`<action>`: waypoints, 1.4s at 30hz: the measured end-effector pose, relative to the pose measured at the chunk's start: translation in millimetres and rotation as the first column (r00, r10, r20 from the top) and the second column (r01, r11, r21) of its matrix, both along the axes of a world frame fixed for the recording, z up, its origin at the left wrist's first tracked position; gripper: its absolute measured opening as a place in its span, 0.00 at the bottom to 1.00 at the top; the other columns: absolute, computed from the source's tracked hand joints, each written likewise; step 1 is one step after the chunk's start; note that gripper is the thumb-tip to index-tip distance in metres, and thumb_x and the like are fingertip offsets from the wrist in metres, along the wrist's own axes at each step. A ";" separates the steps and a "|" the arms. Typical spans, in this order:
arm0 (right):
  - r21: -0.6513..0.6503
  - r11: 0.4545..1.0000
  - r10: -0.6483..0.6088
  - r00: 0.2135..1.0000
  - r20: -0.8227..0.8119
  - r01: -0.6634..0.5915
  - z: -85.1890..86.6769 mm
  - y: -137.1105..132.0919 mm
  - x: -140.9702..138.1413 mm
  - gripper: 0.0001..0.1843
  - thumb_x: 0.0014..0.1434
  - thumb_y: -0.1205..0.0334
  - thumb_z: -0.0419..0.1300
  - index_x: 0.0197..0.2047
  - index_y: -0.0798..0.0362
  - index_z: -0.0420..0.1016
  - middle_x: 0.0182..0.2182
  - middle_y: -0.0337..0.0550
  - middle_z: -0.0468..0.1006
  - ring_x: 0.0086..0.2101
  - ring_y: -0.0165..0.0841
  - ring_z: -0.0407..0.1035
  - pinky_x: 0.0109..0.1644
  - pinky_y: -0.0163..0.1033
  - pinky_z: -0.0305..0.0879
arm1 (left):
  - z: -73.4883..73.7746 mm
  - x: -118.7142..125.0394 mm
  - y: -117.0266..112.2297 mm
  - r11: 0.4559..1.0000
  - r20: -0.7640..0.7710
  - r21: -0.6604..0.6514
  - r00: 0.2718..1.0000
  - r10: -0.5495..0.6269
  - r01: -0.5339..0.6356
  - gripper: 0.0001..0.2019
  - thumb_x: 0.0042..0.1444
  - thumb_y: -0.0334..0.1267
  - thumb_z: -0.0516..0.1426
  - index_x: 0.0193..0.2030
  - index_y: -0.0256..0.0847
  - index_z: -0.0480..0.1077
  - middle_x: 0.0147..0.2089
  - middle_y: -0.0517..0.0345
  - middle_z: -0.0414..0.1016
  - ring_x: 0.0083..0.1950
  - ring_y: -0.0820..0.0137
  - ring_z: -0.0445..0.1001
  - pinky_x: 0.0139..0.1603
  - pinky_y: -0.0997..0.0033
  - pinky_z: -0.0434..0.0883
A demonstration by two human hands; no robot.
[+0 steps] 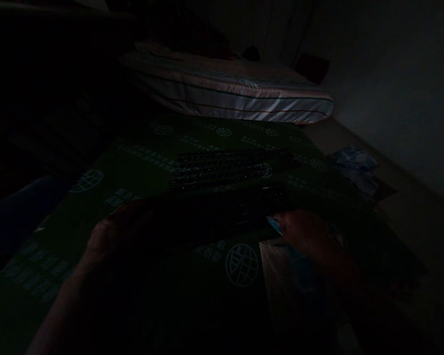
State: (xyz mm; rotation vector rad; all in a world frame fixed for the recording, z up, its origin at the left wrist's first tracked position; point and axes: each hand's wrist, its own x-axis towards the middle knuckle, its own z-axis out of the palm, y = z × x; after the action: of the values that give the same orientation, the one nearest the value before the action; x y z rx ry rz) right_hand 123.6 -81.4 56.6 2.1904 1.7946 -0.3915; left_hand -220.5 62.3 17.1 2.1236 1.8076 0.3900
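The light is very dim. A long, flat black panel (207, 217) lies between my hands, its detail lost in the dark. My left hand (114, 227) is at its left end and seems to grip it, though the fingertips are hidden in shadow. Near the right end, my right hand (303, 229) is closed around a small light-blue piece (274, 225), too dark to name, whose tip points at the panel. Beyond the panel, several thin dark strips (225, 165) with small glints lie in rows.
A green board (140, 167) printed with white globes and lettering lies under everything. By my right forearm is a brownish flat piece (276, 271). A mattress with a striped cover (244, 101) stands at the back. Crumpled bluish material (355, 160) lies on the floor near the right wall (403, 98).
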 end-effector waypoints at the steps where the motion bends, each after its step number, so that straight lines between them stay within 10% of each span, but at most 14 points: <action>1: -0.008 1.000 -0.014 1.000 0.013 0.014 0.4 0.4 1.2 0.19 0.58 0.63 0.47 0.47 0.44 0.74 0.37 0.47 0.79 0.35 0.38 0.73 0.33 0.38 0.60 | -1.0 -1.3 -1.1 1.000 0.044 0.006 0.999 -0.012 0.012 0.27 0.51 0.53 0.46 0.54 0.40 0.64 0.56 0.48 0.66 0.53 0.57 0.68 0.53 0.57 0.66; 42: 0.023 0.998 0.060 0.998 0.024 -0.060 6.5 -3.6 -8.5 0.17 0.59 0.64 0.45 0.41 0.51 0.75 0.34 0.49 0.79 0.33 0.38 0.73 0.32 0.39 0.62 | -4.6 -1.7 -8.8 0.994 0.392 -0.086 0.915 0.097 -0.068 0.25 0.46 0.52 0.54 0.51 0.47 0.66 0.55 0.57 0.67 0.53 0.57 0.68 0.53 0.60 0.68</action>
State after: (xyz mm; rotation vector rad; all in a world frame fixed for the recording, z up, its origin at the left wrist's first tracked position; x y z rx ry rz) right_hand 115.0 -85.0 63.1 2.1419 1.8569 -0.3320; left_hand -222.2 53.5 12.5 1.7658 1.6478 0.7101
